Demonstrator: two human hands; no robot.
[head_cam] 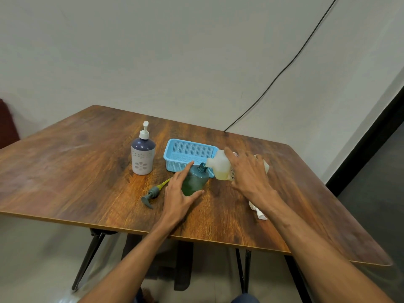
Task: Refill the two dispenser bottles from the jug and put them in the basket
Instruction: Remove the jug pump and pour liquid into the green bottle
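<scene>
My left hand wraps around an uncapped teal dispenser bottle standing on the wooden table. My right hand holds a translucent white jug tipped on its side, its mouth against the teal bottle's open neck; yellowish liquid pools in the jug's low side. The teal bottle's pump with its yellow tube lies on the table to the left. A second dispenser bottle, white and dark blue with a white pump fitted, stands further left. The light-blue mesh basket sits just behind the teal bottle, with nothing in it.
A small white piece, partly hidden by my right forearm, lies on the table near the front right. A black cable runs down the wall behind the table. The table's front edge is close to my arms.
</scene>
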